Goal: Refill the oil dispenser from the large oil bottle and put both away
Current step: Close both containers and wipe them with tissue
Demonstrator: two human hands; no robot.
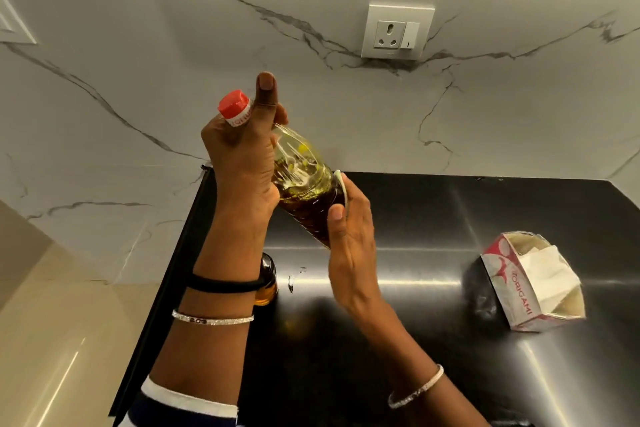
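Bottle (pixel 301 184) is clamped in both hands above the table (pixel 433 288). Left hand (pixel 239 163) wraps the neck under the red cap (pixel 233 107); right hand (pixel 349 243) grips the lower body. Long axis: cap up-left, base down-right. Dispenser (pixel 267 282) stands under the left wrist, nearer that hand.

The black countertop (pixel 415 340) bears an opened tissue box (pixel 530 282) and an amber oil dispenser (pixel 269 282).

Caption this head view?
Left hand and right hand hold the capped bottle tilted over the counter; dispenser behind left wrist.
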